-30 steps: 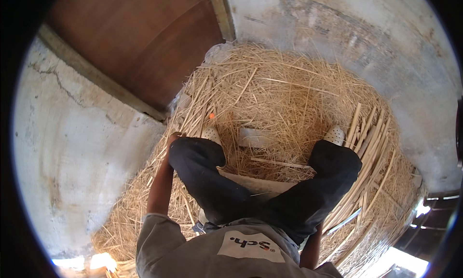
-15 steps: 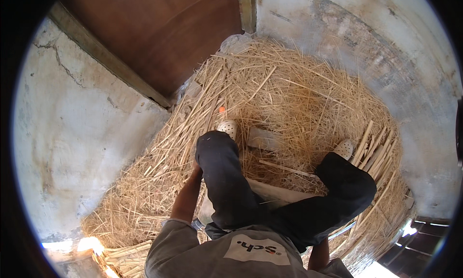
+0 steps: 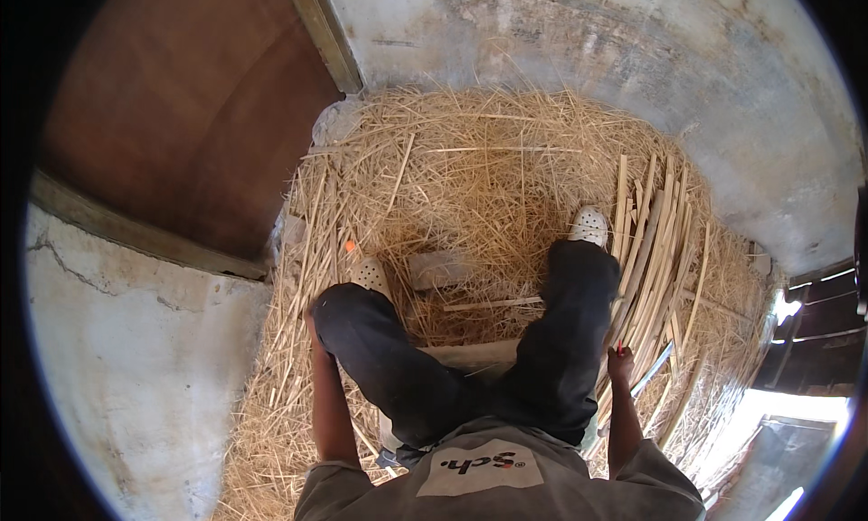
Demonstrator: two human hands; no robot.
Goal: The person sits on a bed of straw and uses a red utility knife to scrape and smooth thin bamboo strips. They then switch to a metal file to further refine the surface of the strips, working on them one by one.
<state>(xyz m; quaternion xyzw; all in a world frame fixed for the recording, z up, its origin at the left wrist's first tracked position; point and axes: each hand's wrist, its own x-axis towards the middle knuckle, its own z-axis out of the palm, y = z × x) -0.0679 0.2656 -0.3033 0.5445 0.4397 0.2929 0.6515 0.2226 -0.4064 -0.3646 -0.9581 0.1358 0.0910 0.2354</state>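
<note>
My right hand (image 3: 620,365) is closed beside my right thigh, next to the sticks. A small red tip (image 3: 620,347) shows at its fingers; the rest of what it holds is hidden. Just right of it a thin bluish strip (image 3: 653,369) lies slanted on the straw. My left hand (image 3: 313,320) is down at the outer side of my left knee, mostly hidden, and its fingers do not show. Long pale split sticks (image 3: 655,232) lie in a bundle at the right. More thin sticks (image 3: 303,277) are strewn along the left, by the left hand.
Straw (image 3: 506,177) covers the floor. A flat block (image 3: 440,270) lies between my feet, with an orange ball-like thing (image 3: 350,246) near the left shoe (image 3: 370,275). Plastered walls (image 3: 136,340) and a brown door panel (image 3: 190,114) close in the corner.
My view has turned rightward. My right hand, hidden before under the leg, now shows beside the stick bundle. My right leg has swung inward. My left hand stays by the left knee.
</note>
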